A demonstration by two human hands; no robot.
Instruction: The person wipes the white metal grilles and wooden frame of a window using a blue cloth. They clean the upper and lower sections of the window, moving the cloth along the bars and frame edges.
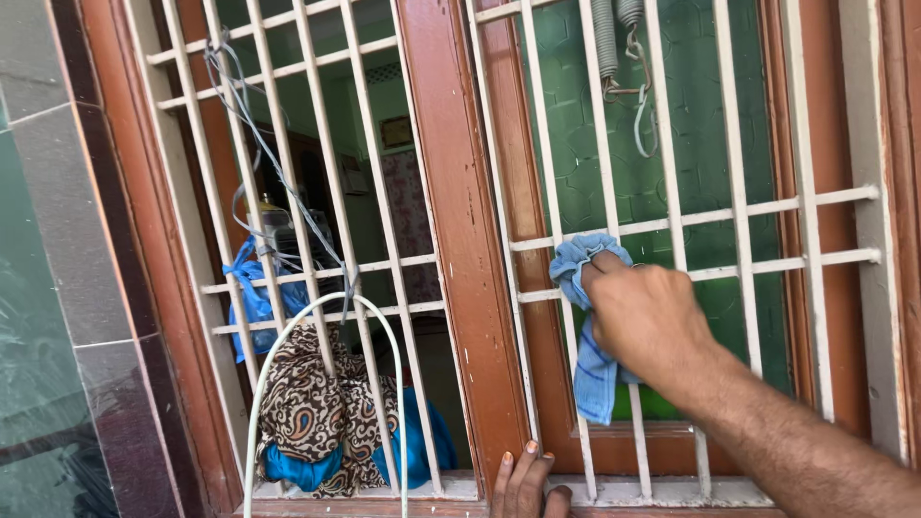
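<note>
1. The right hand point(645, 317) reaches in from the lower right and presses a light blue cloth point(587, 326) against the white metal grille point(672, 225) of a window.
2. The grip of this hand is clamped on the cloth: the fingers are curled around its upper part, bunching it against a vertical bar just above the lower pair of horizontal bars.
3. The rest of the cloth hangs down below the hand, in front of the green patterned glass pane point(700, 125), in the left half of the right-hand window section.
4. The left hand point(526, 480) rests at the bottom edge of the window, on the sill point(672, 494), near the foot of the brown wooden centre post point(460, 221). Its fingers lie together and flat, holding nothing.
5. In the left window section, which is open behind the bars, a brown paisley fabric point(307, 408) lies bundled near the bottom left corner, with blue material beneath it.
6. A white tube point(288, 331) arches over that bundle, and grey wires point(259, 134) hang down across the bars above.
</note>
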